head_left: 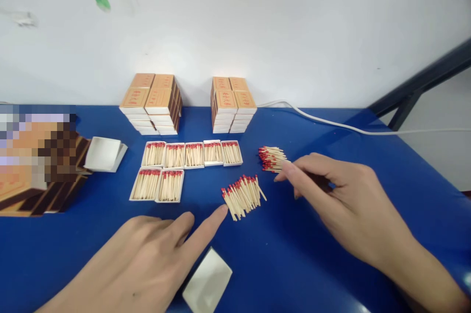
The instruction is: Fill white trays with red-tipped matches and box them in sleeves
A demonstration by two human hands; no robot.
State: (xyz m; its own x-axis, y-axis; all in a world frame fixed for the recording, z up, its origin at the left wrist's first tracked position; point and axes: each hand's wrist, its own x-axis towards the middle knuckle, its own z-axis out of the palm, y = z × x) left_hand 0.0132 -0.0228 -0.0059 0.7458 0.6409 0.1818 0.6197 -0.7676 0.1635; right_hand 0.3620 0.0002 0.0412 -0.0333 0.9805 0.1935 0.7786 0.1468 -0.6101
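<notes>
My left hand reaches in from the lower left with its index finger stretched out and the other fingers bent. That fingertip touches the left edge of a loose pile of red-tipped matches on the blue table. To the right, my right hand has thumb and fingers closed around the plain ends of another bunch of matches. Its red heads point left. An empty white matchbox tray lies by my left hand, partly hidden behind it. Filled matchbox trays form a back row, with two more trays in front.
Two stacks of closed matchboxes, a left stack and a right stack, stand near the wall. More matchboxes, partly blurred, lie at far left beside white empty trays. A white cable crosses the table's back right.
</notes>
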